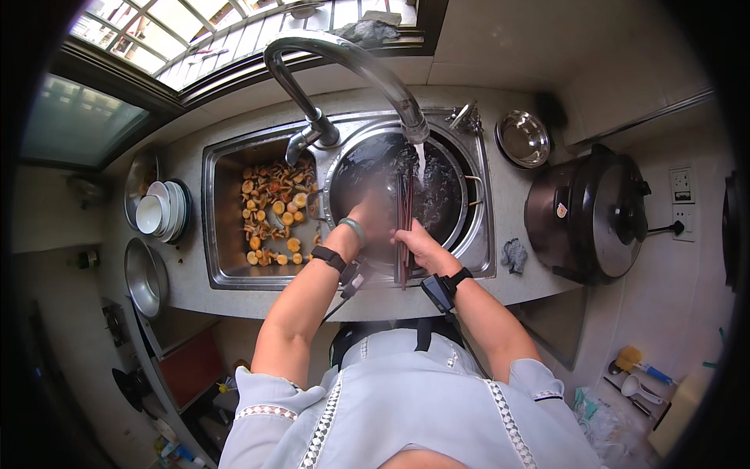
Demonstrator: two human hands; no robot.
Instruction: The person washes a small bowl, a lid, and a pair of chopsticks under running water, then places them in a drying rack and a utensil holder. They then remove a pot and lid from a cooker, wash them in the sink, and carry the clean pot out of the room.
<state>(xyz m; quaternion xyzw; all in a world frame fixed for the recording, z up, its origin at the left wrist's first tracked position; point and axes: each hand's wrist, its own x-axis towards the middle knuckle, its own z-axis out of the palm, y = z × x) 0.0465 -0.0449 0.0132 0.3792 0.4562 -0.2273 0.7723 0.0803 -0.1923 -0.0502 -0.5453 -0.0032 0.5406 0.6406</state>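
Observation:
My right hand (420, 241) grips a bundle of dark reddish-brown chopsticks (404, 202), held lengthwise across the near rim of a large metal pot (330, 190). The pot sits in the right basin of a stainless steel sink and holds water. From the curved chrome faucet (351, 50) a water stream (420, 159) runs into it, right beside the far ends of the chopsticks. My left hand (368, 210) reaches over the pot, left of the bundle. A hazy patch in the picture blurs its fingers, so whether they hold anything is unclear.
Many yellow-brown mushrooms (287, 218) lie in the left basin (220, 258). Stacked white bowls (153, 214) and a metal basin (145, 277) stand left. At right are small steel bowls (521, 138), a grey cloth (514, 255) and an electric cooker (551, 214). A cable connector (353, 285) hangs by my left wrist.

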